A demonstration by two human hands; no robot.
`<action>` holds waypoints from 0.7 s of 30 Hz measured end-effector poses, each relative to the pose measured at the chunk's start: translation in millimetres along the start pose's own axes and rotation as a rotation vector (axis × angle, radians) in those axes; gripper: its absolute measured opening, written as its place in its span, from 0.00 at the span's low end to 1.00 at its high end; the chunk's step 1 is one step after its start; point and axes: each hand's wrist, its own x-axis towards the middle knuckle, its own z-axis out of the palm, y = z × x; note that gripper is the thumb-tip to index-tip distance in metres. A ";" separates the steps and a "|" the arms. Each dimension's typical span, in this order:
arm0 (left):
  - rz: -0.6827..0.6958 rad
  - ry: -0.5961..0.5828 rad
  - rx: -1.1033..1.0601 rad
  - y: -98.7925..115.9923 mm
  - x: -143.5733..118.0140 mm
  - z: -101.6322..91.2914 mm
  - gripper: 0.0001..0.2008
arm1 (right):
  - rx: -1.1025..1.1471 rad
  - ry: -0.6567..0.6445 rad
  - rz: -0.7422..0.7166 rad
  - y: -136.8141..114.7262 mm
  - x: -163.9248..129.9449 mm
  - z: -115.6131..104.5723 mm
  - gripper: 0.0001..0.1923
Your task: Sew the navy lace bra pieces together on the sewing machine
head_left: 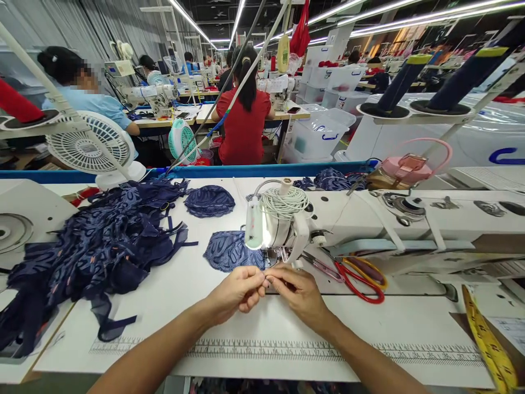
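My left hand and my right hand meet fingertip to fingertip just in front of the needle area of a white sewing machine. The fingers are pinched together on something very small, perhaps thread; I cannot make it out. A navy lace bra cup lies flat just behind my left hand, beside the needle. A second navy cup sits farther back. A lit work lamp hangs at the machine head.
A big heap of navy lace pieces covers the left of the table. Red-handled scissors lie right of my hands. A yellow measuring tape hangs at right, a small white fan stands back left. Other workers sit at machines beyond.
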 end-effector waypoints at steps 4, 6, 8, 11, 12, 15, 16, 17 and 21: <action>0.139 0.164 0.175 -5.6 2.4 2.1 0.19 | -0.034 0.011 0.158 3.8 0.8 -0.4 0.14; 0.186 0.220 0.276 -8.8 4.2 2.1 0.18 | 0.007 -0.017 0.251 5.9 1.4 -1.3 0.18; 0.208 0.227 0.370 -11.2 5.3 1.6 0.16 | 0.042 -0.064 0.287 7.5 1.5 -1.7 0.17; 0.227 0.229 0.463 -12.3 5.3 1.1 0.15 | 0.042 -0.108 0.309 9.0 1.2 -0.4 0.14; 0.237 0.237 0.471 -12.2 5.3 1.0 0.15 | 0.037 -0.108 0.314 9.3 1.2 0.5 0.13; 0.260 0.297 0.447 -12.2 6.5 0.0 0.14 | 0.016 -0.086 0.313 10.3 1.2 3.2 0.13; 0.261 0.321 0.446 -12.3 7.4 -0.8 0.13 | 0.002 -0.080 0.308 10.5 1.2 3.5 0.12; 0.270 0.347 0.472 -12.2 8.3 -1.7 0.13 | -0.015 -0.074 0.303 10.6 1.2 3.4 0.12; 0.395 0.502 0.703 -9.0 10.8 -5.5 0.11 | -0.118 -0.043 0.268 8.8 1.6 -3.3 0.11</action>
